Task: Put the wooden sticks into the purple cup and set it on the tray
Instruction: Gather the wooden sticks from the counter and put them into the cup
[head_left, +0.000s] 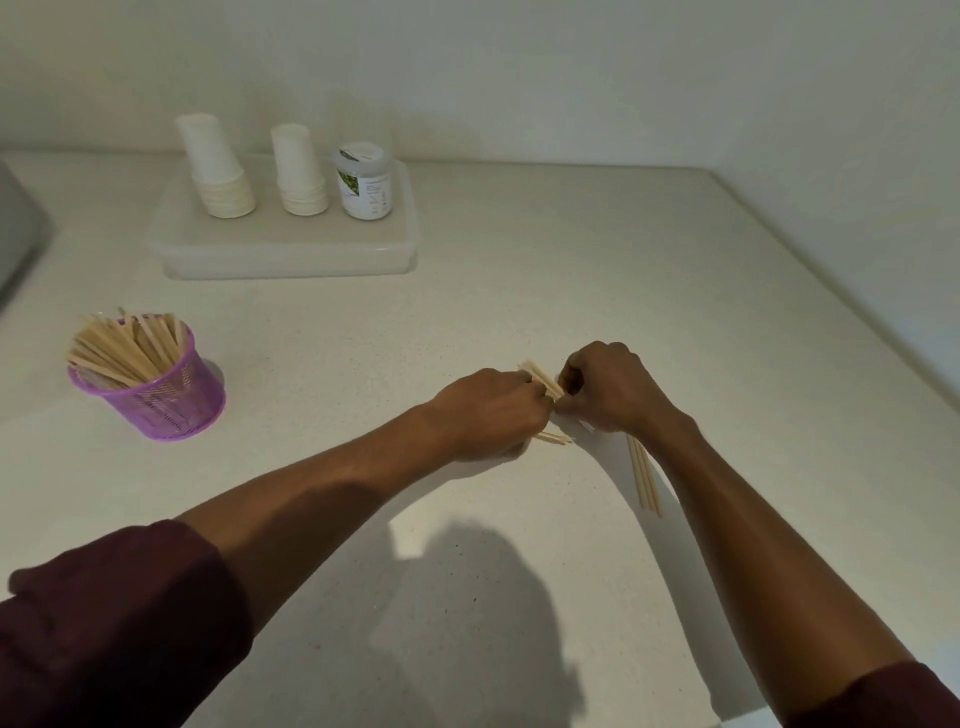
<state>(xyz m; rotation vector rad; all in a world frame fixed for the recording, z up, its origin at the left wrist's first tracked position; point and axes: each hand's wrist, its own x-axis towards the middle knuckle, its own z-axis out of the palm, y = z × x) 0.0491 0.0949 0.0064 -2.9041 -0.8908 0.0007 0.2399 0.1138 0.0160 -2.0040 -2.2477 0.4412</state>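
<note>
A bundle of sticks (543, 383) lies gripped between both hands on the counter (519, 291), its long axis slanting from far-left to near-right. The left hand (485, 413) is clenched on it; the right hand (608, 387) pinches its end. More sticks (644, 478) beside the right wrist point toward the viewer. The cup (156, 384), well left, holds many sticks fanned up-left. The tray (285, 249) sits behind.

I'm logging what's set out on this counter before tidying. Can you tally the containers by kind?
Purple mesh cups: 1
Stacks of white paper cups: 2
Labelled jars: 1
Clear plastic trays: 1
Total: 5

The wooden sticks, in the cup and in both hands, overlap too much to count.
</note>
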